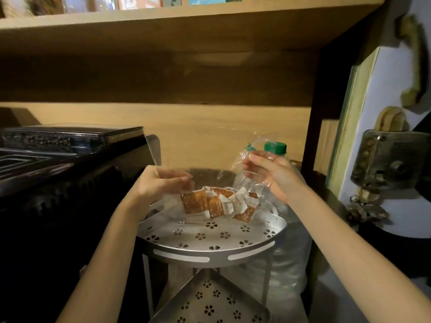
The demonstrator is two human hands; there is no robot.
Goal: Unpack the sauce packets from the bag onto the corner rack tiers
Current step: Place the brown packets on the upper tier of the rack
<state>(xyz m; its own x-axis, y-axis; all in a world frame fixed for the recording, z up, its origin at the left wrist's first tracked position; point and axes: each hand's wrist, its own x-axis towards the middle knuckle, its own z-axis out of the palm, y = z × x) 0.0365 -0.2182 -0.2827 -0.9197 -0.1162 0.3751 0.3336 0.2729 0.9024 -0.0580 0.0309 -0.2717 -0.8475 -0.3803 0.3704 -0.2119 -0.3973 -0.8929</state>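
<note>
The sauce packets (218, 205) are lying in a loose heap inside the clear plastic bag (235, 169), which is sagging onto the back of the top tier (210, 238) of the corner rack. The packets are small flat sachets, orange-brown with white torn-looking edges and pale dotted print; a few white letters are showing on one at the right, but they are too blurred to read.

The left hand (163, 180) is pinching the thin film of the bag's left edge between curled fingers and thumb. The right hand (268, 171) is gripping the crinkled right edge in the same way, holding it higher, so the bag's mouth is being pulled wide above the packets.

The top tier is a grey metal tray with a rounded front, a raised rim cut with long slots, and a floor punched with flower-shaped holes. Below it, the lower tier (210, 301) is showing the same flower pattern on a pointed, triangular plate, joined by thin metal legs.

Just behind the right hand, a large clear water bottle (286, 264) with a green screw cap (275, 147) is standing beside the rack. A black appliance (70, 164) with a glossy lid is sitting to the left, under a wooden shelf (163, 26).
</note>
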